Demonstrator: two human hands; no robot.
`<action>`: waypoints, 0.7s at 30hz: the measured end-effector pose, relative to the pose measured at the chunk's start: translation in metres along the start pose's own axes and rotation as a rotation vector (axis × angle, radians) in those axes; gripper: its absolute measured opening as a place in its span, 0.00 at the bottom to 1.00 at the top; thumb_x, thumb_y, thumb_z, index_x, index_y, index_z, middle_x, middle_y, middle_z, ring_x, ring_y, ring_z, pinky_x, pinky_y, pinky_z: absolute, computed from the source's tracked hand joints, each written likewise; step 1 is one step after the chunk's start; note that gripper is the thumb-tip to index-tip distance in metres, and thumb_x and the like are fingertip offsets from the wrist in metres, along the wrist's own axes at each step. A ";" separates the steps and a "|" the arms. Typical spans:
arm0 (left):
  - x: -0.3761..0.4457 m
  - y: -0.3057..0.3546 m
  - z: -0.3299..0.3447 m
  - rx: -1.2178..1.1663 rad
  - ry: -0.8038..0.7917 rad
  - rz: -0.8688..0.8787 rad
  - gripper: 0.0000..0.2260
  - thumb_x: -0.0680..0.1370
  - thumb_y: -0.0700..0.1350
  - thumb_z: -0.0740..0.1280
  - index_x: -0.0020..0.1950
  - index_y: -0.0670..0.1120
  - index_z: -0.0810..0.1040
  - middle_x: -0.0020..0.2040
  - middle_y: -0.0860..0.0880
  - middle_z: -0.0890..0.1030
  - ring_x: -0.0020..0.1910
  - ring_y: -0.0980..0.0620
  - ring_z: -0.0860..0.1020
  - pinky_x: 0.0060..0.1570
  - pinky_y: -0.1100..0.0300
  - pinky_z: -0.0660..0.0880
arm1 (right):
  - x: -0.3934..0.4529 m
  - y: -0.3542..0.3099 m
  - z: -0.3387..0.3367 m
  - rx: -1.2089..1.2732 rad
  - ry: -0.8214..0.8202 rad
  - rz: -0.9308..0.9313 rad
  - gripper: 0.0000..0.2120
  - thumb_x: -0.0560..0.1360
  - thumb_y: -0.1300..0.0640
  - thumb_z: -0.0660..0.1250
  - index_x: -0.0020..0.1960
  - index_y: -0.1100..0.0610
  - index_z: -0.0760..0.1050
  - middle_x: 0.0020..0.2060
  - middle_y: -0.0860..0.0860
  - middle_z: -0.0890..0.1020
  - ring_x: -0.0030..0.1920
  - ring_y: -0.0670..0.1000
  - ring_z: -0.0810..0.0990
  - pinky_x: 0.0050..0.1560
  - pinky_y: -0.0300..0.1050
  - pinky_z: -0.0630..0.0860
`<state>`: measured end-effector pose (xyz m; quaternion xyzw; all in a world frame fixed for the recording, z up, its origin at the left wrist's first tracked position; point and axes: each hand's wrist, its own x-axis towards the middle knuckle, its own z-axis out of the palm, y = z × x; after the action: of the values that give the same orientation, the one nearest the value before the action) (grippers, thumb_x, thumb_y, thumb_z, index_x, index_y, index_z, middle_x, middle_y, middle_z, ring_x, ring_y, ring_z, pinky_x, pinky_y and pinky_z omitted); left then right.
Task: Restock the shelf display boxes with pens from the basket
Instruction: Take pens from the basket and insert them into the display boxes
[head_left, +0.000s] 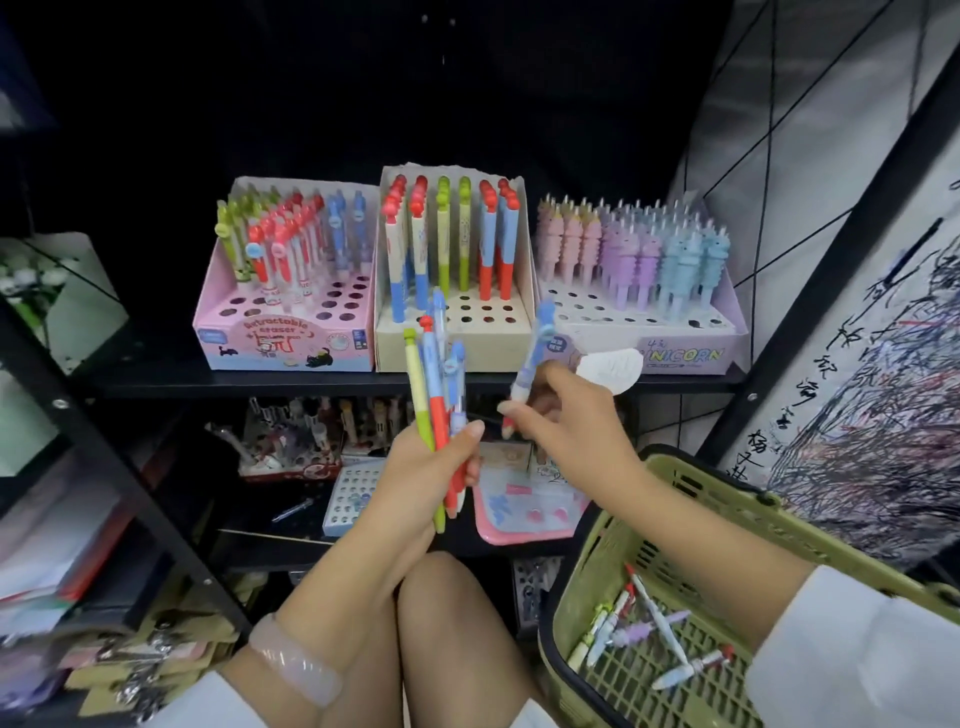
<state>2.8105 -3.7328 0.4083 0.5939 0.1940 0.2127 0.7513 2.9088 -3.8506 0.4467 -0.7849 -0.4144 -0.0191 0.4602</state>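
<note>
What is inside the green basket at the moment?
In the green basket, several loose pens lie on the mesh bottom, some white, one purple. The right forearm and white sleeve cover part of its inside, so more may be hidden.

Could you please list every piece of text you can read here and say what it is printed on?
"Retractable eraser": front of the pink display box.
"UNICORN": front of the unicorn pen box.
Small badges on both boxes: too small to read.
Handwritten characters on the scribbled paper: not legible.
</note>
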 end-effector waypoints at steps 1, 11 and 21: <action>0.000 0.002 -0.001 0.005 0.017 0.014 0.05 0.77 0.41 0.66 0.41 0.45 0.74 0.25 0.53 0.75 0.25 0.56 0.72 0.30 0.59 0.68 | 0.001 -0.005 0.007 0.167 -0.009 0.094 0.07 0.72 0.57 0.71 0.40 0.52 0.72 0.32 0.45 0.79 0.31 0.41 0.79 0.36 0.33 0.76; 0.000 0.018 -0.037 0.079 0.105 0.103 0.03 0.77 0.41 0.66 0.43 0.45 0.74 0.24 0.53 0.75 0.25 0.57 0.72 0.24 0.64 0.69 | 0.022 -0.041 0.043 0.357 -0.095 0.162 0.06 0.73 0.56 0.70 0.39 0.53 0.74 0.28 0.44 0.78 0.28 0.40 0.75 0.31 0.35 0.74; 0.002 0.050 -0.074 0.035 0.189 0.108 0.05 0.77 0.43 0.66 0.44 0.43 0.78 0.26 0.51 0.73 0.27 0.54 0.71 0.23 0.63 0.66 | 0.079 -0.091 0.040 0.482 0.008 0.087 0.03 0.78 0.54 0.62 0.46 0.51 0.73 0.30 0.46 0.79 0.30 0.42 0.76 0.36 0.44 0.77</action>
<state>2.7674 -3.6616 0.4408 0.5937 0.2353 0.3046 0.7067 2.8853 -3.7497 0.5205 -0.6695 -0.3710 0.0972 0.6362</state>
